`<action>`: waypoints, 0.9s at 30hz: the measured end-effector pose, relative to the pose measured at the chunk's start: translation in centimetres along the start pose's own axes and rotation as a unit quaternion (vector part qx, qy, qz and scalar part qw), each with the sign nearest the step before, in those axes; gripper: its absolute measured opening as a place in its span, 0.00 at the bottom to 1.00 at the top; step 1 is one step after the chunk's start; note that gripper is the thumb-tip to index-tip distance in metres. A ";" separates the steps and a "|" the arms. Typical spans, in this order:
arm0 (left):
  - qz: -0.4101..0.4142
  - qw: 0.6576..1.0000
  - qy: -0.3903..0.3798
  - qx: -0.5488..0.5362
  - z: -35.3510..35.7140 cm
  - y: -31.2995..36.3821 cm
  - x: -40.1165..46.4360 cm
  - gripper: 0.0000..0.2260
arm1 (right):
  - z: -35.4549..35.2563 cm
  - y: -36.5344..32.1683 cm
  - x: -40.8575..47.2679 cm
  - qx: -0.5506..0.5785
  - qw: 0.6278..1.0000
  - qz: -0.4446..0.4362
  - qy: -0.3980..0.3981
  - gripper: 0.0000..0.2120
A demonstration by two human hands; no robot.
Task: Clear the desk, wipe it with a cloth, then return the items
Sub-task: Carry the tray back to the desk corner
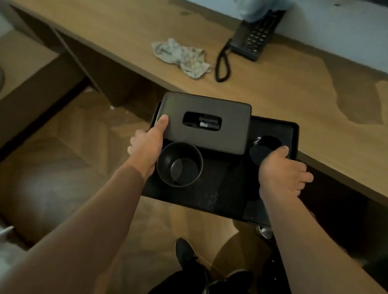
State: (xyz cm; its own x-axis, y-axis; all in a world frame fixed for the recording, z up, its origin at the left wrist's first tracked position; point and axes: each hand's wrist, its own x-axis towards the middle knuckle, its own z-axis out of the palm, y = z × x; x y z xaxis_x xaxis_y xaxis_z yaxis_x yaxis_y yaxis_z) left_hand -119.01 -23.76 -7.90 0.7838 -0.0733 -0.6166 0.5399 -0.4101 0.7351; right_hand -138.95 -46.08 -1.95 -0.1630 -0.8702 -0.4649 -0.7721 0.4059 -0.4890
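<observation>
Head view: a black tray (216, 194) is held level over the floor, its far edge at the desk (293, 103) front. The left hand (144, 147) is curled round the tray's left rim, its thumb pressed onto a dark tissue box (203, 123) resting on the tray. The right hand (281, 171) is clamped on the right rim, thumb on top. An empty black cup (180, 164) is seen standing beside the left hand, a round black lid (264, 146) under the right thumb. Farther off, a crumpled cloth (182, 57) and a black telephone (253, 39) are left on the desk.
</observation>
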 end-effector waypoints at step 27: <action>-0.111 0.908 0.374 -0.151 -39.6 4.8 7.0 0.54 | 33.3 -23.6 -36.4 -0.150 0.911 -0.311 -0.225 0.33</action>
State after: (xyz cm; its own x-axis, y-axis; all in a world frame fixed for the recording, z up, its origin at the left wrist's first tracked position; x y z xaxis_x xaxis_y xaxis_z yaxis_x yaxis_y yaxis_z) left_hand -98.77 9.74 2.40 0.5734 0.6657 -0.4775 0.6810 -0.0633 0.7296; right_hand -94.31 -14.67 1.98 0.5799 -0.6758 -0.4549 -0.7733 -0.2810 -0.5684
